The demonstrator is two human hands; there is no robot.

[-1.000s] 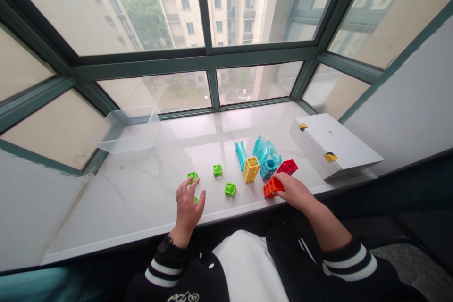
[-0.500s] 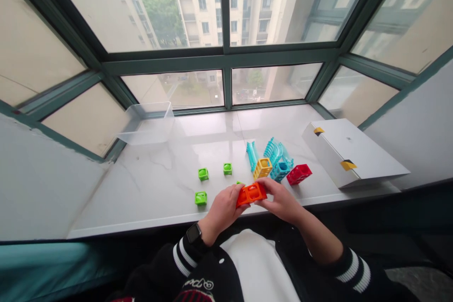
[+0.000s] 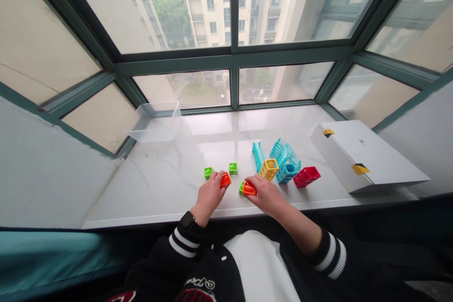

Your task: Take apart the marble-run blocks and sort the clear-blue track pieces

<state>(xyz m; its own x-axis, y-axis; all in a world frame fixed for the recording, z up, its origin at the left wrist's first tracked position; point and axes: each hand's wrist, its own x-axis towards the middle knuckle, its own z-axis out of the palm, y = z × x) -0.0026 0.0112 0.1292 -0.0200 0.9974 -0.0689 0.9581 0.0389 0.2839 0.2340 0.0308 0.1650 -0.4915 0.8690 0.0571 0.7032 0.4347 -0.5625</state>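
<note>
My left hand grips an orange toy block between thumb and fingers. A second orange block is pinched in my right hand, right beside a green block that it partly covers. Behind my left hand, two more green blocks, a left one and a right one, sit apart on the white sill. To the right of my right hand stand a yellow block stack, a blue block stack and a red block stack.
Clear blue track pieces and a straight blue track lie behind the stacks. A translucent plastic bin stands at the back left. At the right is a white box with yellow-black tabs. Window frames border the white sill.
The joined orange blocks have come apart, one in each hand. My left hand has moved left and away from me, now hiding the spot of the near-left green block.
</note>
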